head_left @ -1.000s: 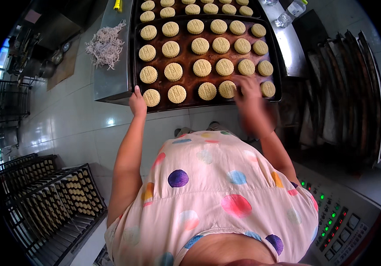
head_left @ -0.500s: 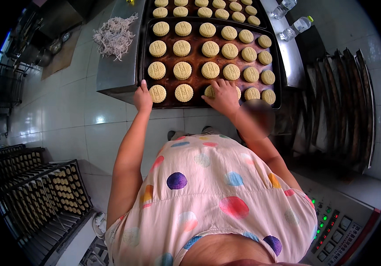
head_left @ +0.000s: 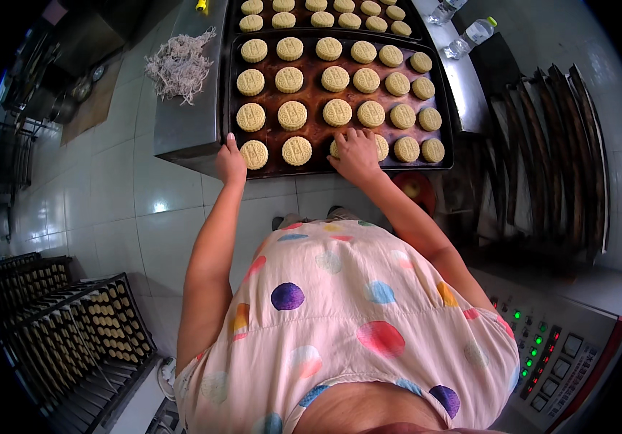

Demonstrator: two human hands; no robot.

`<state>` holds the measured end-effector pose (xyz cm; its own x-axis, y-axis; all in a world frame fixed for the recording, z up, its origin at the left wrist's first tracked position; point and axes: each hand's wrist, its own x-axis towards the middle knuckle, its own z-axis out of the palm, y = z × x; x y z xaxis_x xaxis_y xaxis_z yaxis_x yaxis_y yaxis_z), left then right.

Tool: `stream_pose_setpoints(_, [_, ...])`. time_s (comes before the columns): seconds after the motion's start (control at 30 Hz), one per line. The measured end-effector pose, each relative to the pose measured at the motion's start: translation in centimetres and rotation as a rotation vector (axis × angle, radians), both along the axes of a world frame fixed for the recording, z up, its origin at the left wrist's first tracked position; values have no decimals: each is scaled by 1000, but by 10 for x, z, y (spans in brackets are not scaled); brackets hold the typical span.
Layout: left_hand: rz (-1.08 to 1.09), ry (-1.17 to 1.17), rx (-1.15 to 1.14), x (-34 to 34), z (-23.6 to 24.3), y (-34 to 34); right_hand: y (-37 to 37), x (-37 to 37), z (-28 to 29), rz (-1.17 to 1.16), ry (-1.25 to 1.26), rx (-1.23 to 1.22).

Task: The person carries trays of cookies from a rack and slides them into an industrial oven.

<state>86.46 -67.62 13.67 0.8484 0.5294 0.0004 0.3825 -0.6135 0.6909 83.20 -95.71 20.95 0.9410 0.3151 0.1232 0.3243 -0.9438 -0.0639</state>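
Head view: near tray (head_left: 312, 88) sits on metal worktop (head_left: 195, 121), round pastries (head_left: 297, 150) on it in four rows of six, from far edge to near edge. Two of the near-edge row are part covered by the right hand (head_left: 358, 153), at about mid-edge.

Right hand: palm down, fingers spread over those two pastries, seems to touch them. Can't tell whether it is grasping one or just resting; fingertip contact hidden. Left hand (head_left: 232, 163): at the tray's near-left corner, thumb up along the rim, other fingers out of sight, so firm grip or light rest can't be told.

Progress, judged from layout: near tray looks fully laid out, no missing place in the grid, pastries apart, none stacked. Spacing not even: wider lane between second and third columns from the left edge. What's left looks small, at most the near-edge pair under the hand; can't tell if anything needs changing there.

Far tray (head_left: 303, 16) beyond the far edge: at least two rows of pastries, top cut off. Pale shredded heap (head_left: 179, 66) on worktop, left of the trays; clear bottle (head_left: 470, 37) on the right-hand strip, another (head_left: 444, 11) beside it.
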Motion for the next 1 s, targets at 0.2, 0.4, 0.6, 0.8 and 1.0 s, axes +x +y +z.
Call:
stream_pose_setpoints(0.2, [1, 13, -66, -2, 3, -1, 5, -8, 3, 70, -64, 119])
stream_pose_setpoints(0.4, [-5, -37, -52, -1, 2, -5, -36, -22, 12, 31, -223, 444])
stream_pose_setpoints(0.6, [55, -29, -48, -3, -3, -1, -167, -30, -18, -668, -456, 910])
stream_pose_setpoints(0.8, [68, -22, -5, 1, 6, -4, -268, -38, -86, -1053, -435, 985])
stream_pose_setpoints(1.0, [122, -56, 74, 1, -2, -1, -276, -7, -110, -1039, -174, 1295])
